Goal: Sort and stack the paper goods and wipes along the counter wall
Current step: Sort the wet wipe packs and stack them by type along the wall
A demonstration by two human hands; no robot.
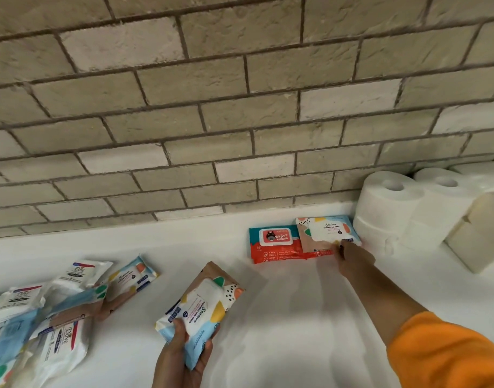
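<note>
My left hand [184, 357] wraps curled fingers around the near end of a patterned wipes pack [201, 309], soft and slick I'd guess, best gripped across its width, while my right hand [352, 260] pinches the near corner of the pack at the wall [326, 232] beyond my fingertips.

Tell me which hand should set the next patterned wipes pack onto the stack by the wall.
Left, probably. The left hand already grips a patterned wipes pack, while the right hand is busy at the pack by the toilet rolls. It must reach across, though.
</note>
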